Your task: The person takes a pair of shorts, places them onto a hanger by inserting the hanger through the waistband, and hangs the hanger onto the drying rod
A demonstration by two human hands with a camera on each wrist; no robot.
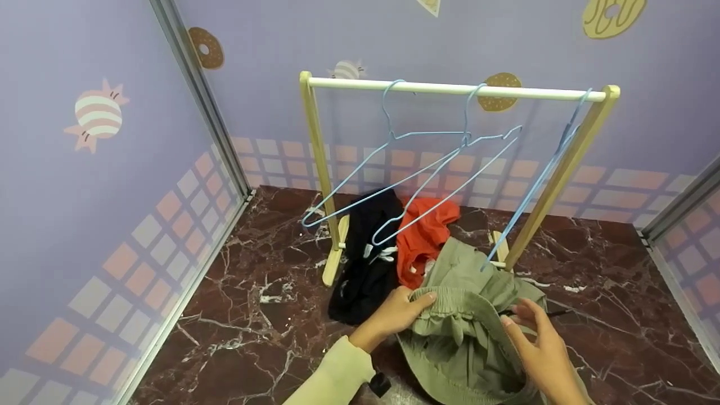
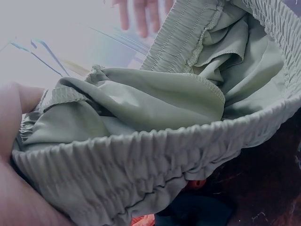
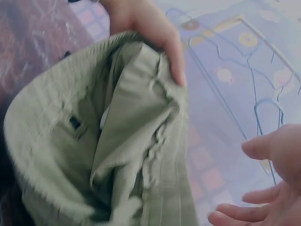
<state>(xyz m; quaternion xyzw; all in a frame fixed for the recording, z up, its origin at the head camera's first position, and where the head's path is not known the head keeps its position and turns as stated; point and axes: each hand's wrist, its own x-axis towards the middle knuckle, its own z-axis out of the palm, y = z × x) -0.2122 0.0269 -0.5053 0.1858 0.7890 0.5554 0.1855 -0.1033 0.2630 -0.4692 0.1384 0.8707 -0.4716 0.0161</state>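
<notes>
Green garment (image 1: pixel 458 354) at five o'clock in the head view, its stretchy waistband (image 1: pixel 450 302) gaping. The left hand (image 1: pixel 394 312) pinches that waistband, thumb over the edge; the right hand (image 1: pixel 545 357) has its fingers spread. From the right wrist, a gap shows between right hand and waistband (the head view overlaps them). Orange clothing (image 1: pixel 422 230) lies at the garment's eleven o'clock; toward eight, floor (image 1: pixel 236 332) stretches to the left wall (image 1: pixel 84 225).
</notes>
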